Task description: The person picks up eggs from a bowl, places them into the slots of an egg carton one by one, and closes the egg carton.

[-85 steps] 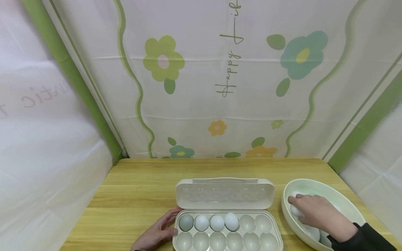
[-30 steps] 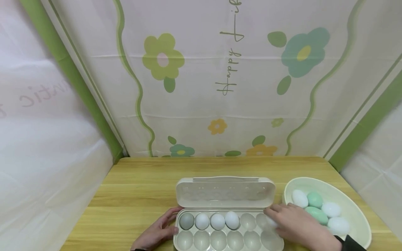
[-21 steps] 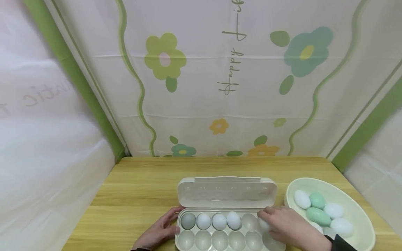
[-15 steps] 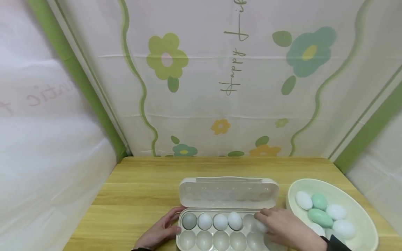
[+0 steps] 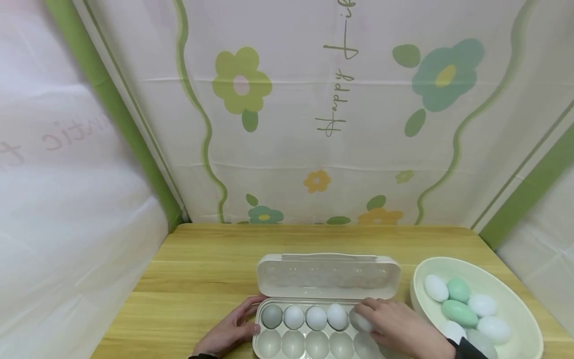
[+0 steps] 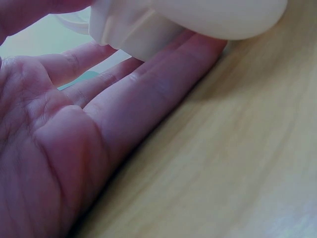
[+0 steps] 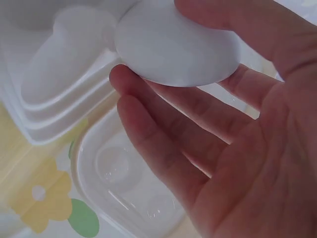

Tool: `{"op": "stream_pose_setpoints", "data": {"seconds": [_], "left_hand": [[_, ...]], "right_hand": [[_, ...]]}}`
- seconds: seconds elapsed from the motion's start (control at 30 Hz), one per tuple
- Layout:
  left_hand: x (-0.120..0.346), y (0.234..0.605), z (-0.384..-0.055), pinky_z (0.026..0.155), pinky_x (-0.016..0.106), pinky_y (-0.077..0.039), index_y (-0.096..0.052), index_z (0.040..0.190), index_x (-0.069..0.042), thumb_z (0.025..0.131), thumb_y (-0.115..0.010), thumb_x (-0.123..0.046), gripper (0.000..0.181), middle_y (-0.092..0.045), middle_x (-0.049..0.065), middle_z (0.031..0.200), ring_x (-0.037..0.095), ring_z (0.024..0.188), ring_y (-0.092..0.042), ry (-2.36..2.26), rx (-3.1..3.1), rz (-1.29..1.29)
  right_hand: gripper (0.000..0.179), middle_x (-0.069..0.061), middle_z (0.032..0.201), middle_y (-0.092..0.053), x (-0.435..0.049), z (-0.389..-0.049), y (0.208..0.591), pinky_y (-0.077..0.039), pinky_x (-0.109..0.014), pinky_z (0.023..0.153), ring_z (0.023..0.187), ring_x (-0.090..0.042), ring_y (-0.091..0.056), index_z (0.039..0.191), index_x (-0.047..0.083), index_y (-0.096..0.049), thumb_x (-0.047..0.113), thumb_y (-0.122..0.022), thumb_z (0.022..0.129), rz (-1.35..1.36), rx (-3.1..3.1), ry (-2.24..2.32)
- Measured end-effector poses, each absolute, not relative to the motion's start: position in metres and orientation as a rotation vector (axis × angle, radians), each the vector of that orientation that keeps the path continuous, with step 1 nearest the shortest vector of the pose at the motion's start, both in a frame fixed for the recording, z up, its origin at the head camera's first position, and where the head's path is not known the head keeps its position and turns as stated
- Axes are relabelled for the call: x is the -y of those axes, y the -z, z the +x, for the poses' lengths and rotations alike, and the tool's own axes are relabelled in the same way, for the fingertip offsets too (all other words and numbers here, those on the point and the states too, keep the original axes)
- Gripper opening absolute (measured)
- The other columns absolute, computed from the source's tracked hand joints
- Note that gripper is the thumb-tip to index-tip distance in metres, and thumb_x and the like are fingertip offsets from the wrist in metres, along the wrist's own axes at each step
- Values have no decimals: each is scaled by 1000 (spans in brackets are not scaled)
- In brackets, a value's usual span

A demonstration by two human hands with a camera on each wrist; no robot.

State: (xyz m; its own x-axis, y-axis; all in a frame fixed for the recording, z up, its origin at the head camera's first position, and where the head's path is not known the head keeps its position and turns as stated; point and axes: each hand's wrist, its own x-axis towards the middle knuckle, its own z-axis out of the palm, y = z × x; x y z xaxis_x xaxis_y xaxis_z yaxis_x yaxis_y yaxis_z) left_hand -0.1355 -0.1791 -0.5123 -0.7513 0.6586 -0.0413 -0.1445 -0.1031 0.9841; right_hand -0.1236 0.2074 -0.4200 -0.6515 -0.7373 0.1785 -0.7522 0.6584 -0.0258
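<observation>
My right hand (image 5: 399, 324) pinches a white egg (image 7: 178, 44) at the fifth cup of the back row in the egg carton (image 5: 293, 344). In the right wrist view the thumb lies on one side of this egg and the fingers on the other. A grey-green egg (image 5: 271, 316) sits in the leftmost back cup, and three white eggs (image 5: 316, 318) fill the cups beside it. My left hand (image 5: 228, 329) rests at the carton's left end, thumb near the front and fingers behind the corner. Its fingers (image 6: 143, 104) reach out fairly straight against the carton, low over the wood.
A pale green bowl (image 5: 515, 304) right of the carton holds several white eggs and green eggs (image 5: 459, 313). The carton's lid (image 5: 329, 276) stands open at the back. Wooden table (image 5: 202, 259) lies around, with a flowered cloth (image 5: 287, 124) hanging behind.
My right hand has brought a white egg from the bowl leftward over the carton, to the fifth back cup. My left hand has stayed at the carton's left end.
</observation>
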Motion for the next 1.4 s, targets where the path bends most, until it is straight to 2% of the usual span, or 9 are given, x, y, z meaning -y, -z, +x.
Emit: {"op": "stream_pose_setpoints", "data": {"seconds": [0.2,0.3,0.5,0.67,1.03,1.4], "left_hand": [[179,513,-136,93,37,-44,-24,142,-11,95,-43,-5,51,-24,23,146,26,123,-41,-1904,-1617,570],[179,513,-136,93,36,-44,-24,142,-10,95,-43,-4,51,-24,24,146,26,122,-42,-1907,-1615,579],[178,513,-136,92,36,-45,-24,142,-10,95,-44,-3,52,-23,24,146,27,121,-43,-1912,-1624,590],[179,513,-136,92,36,-45,-23,142,-11,95,-44,-4,53,-23,24,147,26,122,-42,-1909,-1614,581],[179,514,-135,94,37,-44,-22,143,-9,95,-42,-3,52,-23,22,147,26,122,-41,-1920,-1580,597],[180,512,-136,94,36,-44,-23,143,-10,95,-43,-3,52,-22,24,147,25,123,-41,-1910,-1602,583]], "right_hand": [[42,8,93,-49,-205,-126,425,-34,-17,46,56,-3,-41,95,22,-57,7,-74,60,1276,2640,-199],[38,8,91,-46,-204,-128,425,-33,-16,46,57,-2,-39,93,22,-56,9,-75,62,1279,2674,-191],[32,7,90,-53,-201,-132,422,-42,-24,53,65,-6,-47,98,21,-60,15,-74,70,1262,2874,-150],[32,4,89,-58,-201,-132,423,-45,-29,57,70,-10,-52,101,19,-60,16,-73,72,1244,2873,-94],[29,6,78,-54,-198,-131,424,-41,-25,52,64,-8,-48,94,17,-55,13,-73,71,1253,2839,-113],[35,5,87,-58,-205,-129,414,-45,-26,54,68,-7,-51,104,16,-57,14,-72,72,1220,2887,-208]]}}
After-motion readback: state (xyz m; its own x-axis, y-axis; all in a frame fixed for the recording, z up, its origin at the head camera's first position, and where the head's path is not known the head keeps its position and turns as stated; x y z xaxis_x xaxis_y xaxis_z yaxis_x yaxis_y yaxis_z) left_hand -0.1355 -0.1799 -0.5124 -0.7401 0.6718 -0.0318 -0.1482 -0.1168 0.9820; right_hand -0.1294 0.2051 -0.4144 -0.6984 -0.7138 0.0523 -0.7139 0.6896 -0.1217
